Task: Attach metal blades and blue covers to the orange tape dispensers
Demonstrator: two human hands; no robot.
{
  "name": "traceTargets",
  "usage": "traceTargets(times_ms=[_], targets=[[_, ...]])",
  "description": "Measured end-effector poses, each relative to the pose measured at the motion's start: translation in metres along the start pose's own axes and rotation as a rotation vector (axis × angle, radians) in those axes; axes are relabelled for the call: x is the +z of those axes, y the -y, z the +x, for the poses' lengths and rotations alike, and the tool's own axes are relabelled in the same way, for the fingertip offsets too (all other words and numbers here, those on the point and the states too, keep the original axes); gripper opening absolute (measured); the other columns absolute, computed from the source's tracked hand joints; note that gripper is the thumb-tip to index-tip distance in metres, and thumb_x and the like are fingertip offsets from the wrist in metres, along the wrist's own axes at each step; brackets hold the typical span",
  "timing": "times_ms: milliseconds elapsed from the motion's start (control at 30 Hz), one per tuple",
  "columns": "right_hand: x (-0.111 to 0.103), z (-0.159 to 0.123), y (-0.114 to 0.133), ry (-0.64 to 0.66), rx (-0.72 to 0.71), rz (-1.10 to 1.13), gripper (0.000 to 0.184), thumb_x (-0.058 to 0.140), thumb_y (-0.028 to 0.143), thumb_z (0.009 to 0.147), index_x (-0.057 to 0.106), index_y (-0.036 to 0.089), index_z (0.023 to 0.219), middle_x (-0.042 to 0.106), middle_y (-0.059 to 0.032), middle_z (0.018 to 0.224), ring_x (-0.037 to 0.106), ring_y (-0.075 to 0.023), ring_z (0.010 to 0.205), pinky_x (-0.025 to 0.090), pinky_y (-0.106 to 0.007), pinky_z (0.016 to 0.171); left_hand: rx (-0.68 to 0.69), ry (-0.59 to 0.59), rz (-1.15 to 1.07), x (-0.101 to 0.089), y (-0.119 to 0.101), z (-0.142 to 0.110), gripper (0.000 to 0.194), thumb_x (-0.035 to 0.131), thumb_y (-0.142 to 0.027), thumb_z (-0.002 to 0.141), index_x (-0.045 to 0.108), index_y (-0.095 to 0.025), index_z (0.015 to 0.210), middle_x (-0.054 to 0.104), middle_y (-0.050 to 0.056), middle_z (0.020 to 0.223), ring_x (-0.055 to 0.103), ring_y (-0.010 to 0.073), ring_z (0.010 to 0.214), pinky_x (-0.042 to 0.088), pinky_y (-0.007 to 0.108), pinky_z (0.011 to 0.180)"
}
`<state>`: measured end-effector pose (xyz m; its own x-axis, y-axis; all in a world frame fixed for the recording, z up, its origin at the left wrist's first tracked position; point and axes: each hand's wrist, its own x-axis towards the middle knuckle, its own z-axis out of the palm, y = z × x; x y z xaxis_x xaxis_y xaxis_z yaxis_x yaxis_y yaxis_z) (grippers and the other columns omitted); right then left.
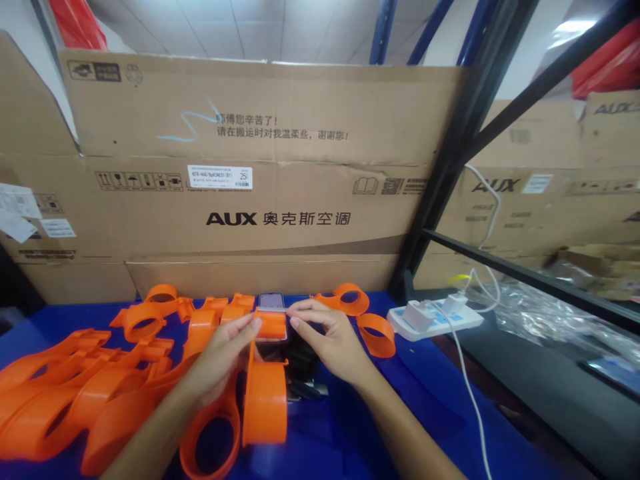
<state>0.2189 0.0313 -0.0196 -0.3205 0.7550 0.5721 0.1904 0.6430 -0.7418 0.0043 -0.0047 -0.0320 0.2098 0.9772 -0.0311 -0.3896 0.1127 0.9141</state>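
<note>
Left of the grip, a spread of loose orange parts (107,393) covers the blue tabletop (320,440), some overlapping, with their rings turned various ways. One ringed part (186,448) lies nearer the wearer, just below the left hand (225,353). Which of these parts are finished and which are waiting cannot be told from here.

The left forearm slants in from the lower left. Its hand pinches the upper, tube-like end of the held orange piece (265,403) between thumb and fingers, the thumb on top; the piece's broad ring hangs below the grip, toward the wearer. Along the far edge of that end runs a thin pale strip (273,309). With both hands on it, this piece appears to be mid-work rather than done; whether the strip is fixed to it is not clear.

Just beyond the grip sits a phone (271,301), partly covered by the held piece. Dark objects (303,360) lie below and to the right, too shadowed to identify.

The right forearm rises from the lower right, wrist bent inward. The right hand (335,337) seems to pinch the strip's right end between thumb and forefinger. Right of it lie a few more orange parts (377,335), then a white power strip (460,319) with plugs and cables, well apart from the grip.
</note>
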Motion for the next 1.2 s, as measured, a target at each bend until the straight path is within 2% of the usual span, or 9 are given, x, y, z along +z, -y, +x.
traceTargets(times_ms=[100, 233, 333, 467, 600, 800, 900, 1100, 1200], targets=[[-0.008, 0.0, -0.004, 0.048, -0.027, -0.278, 0.017, 0.061, 0.028, 0.097, 0.076, 0.023, 0.09, 0.072, -0.0073, 0.097, 0.064, -0.0243, 0.095, 0.048, -0.043, 0.092, 0.033, -0.006, -0.035, 0.001, -0.006, 0.0, 0.042, 0.075, -0.041, 0.088, 0.073, -0.016, 0.121, 0.08, 0.013, 0.106, 0.075, 0.029, 0.101, 0.056, 0.037, 0.089], [-0.014, -0.007, -0.007, 0.32, 0.003, -0.658, 0.005, 0.075, 0.026, 0.085, 0.072, 0.021, 0.086, 0.065, -0.0069, 0.095, 0.056, -0.0253, 0.095, 0.043, -0.04, 0.087, 0.02, -0.023, -0.11, 0.0, -0.01, 0.002, 0.046, 0.074, -0.043, 0.089, 0.071, -0.016, 0.126, 0.079, 0.014, 0.112, 0.075, 0.0303, 0.102, 0.057, 0.039, 0.091], [-0.014, -0.011, -0.008, 0.447, 0.041, -0.746, 0.017, 0.081, 0.031, 0.08, 0.07, 0.021, 0.088, 0.061, -0.0068, 0.098, 0.054, -0.0252, 0.096, 0.041, -0.036, 0.083, 0.024, -0.039, -0.089, -0.001, -0.007, 0.003, 0.047, 0.075, -0.042, 0.088, 0.07, -0.016, 0.127, 0.079, 0.013, 0.111, 0.075, 0.0296, 0.101, 0.057, 0.038, 0.09], [-0.009, -0.012, -0.007, 0.48, 0.047, -0.785, 0.022, 0.083, 0.033, 0.077, 0.069, 0.021, 0.089, 0.061, -0.0071, 0.098, 0.053, -0.0257, 0.096, 0.04, -0.035, 0.083, 0.034, -0.076, -0.049, -0.001, -0.003, 0.002, 0.042, 0.074, -0.041, 0.09, 0.071, -0.018, 0.124, 0.08, 0.011, 0.109, 0.076, 0.0264, 0.096, 0.057, 0.035, 0.086], [-0.003, -0.012, -0.006, 0.467, 0.031, -0.845, 0.018, 0.08, 0.03, 0.078, 0.069, 0.019, 0.087, 0.062, -0.008, 0.096, 0.053, -0.0255, 0.094, 0.039, -0.036, 0.083, 0.032, -0.096, -0.035, -0.001, -0.002, 0.002, 0.039, 0.075, -0.041, 0.089, 0.072, -0.018, 0.12, 0.08, 0.009, 0.098, 0.076, 0.0231, 0.084, 0.057, 0.032, 0.079], [0.001, -0.01, -0.006, 0.415, -0.018, -0.869, 0.011, 0.075, 0.026, 0.077, 0.068, 0.018, 0.08, 0.065, -0.009, 0.091, 0.055, -0.0249, 0.088, 0.038, -0.036, 0.076, 0.007, -0.098, -0.047, 0.001, -0.004, 0.002, 0.037, 0.076, -0.04, 0.088, 0.073, -0.019, 0.117, 0.08, 0.008, 0.095, 0.075, 0.0208, 0.082, 0.055, 0.029, 0.079], [-0.003, -0.007, -0.005, 0.343, -0.003, -0.776, 0.009, 0.073, 0.024, 0.078, 0.067, 0.018, 0.081, 0.066, -0.0071, 0.087, 0.056, -0.0224, 0.082, 0.039, -0.033, 0.072, 0.016, -0.089, -0.039, 0.003, -0.004, 0.001, 0.033, 0.076, -0.04, 0.088, 0.074, -0.018, 0.113, 0.08, 0.007, 0.094, 0.074, 0.0184, 0.078, 0.054, 0.028, 0.078], [-0.007, -0.005, -0.004, 0.19, 0.052, -0.512, 0.003, 0.065, 0.022, 0.087, 0.067, 0.022, 0.089, 0.068, -0.0018, 0.078, 0.059, -0.0176, 0.066, 0.039, -0.028, 0.06, 0.049, -0.056, -0.031, 0.004, -0.003, 0.0, 0.035, 0.077, -0.038, 0.087, 0.073, -0.018, 0.115, 0.078, 0.01, 0.113, 0.072, 0.023, 0.105, 0.053, 0.03, 0.092], [-0.006, -0.005, -0.001, 0.012, 0.007, -0.424, 0.01, 0.065, 0.028, 0.091, 0.068, 0.023, 0.099, 0.069, -0.0019, 0.078, 0.058, -0.0173, 0.061, 0.043, -0.03, 0.06, 0.026, -0.038, 0.003, 0.002, -0.001, 0.002, 0.043, 0.077, -0.042, 0.086, 0.07, -0.02, 0.122, 0.079, 0.01, 0.105, 0.074, 0.0226, 0.09, 0.055, 0.03, 0.08]])
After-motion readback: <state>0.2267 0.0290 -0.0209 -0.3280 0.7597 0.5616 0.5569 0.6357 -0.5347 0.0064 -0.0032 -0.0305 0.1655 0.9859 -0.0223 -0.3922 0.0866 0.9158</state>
